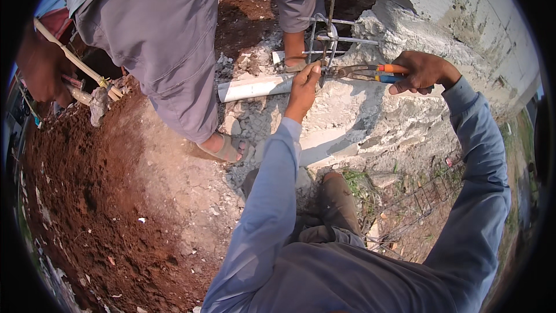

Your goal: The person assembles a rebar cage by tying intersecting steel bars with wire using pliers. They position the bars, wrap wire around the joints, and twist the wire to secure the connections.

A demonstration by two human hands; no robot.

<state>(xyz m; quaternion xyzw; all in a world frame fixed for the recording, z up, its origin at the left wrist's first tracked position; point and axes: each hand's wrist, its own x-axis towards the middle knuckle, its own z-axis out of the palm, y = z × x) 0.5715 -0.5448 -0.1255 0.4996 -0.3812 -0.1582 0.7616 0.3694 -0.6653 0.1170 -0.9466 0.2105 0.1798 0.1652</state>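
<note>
My right hand (423,72) is closed around a pair of pincers (370,73) with one orange and one blue handle grip. The pincers' jaws reach left to the foot of an upright steel rebar (332,0) beside the broken concrete. My left hand (303,90) is closed at the same spot, its fingers around the lower end of the rebar. Pale square stirrups (354,39) cross the bar just above both hands. Any tie wire between the jaws is too small to make out.
A white plastic pipe (255,88) lies left of my left hand. A co-worker in grey trousers (168,40) stands close on the left, a sandalled foot (226,146) on the rubble. Rough concrete (446,35) rises at right; red soil (110,197) slopes at left. More rebar lies at lower right.
</note>
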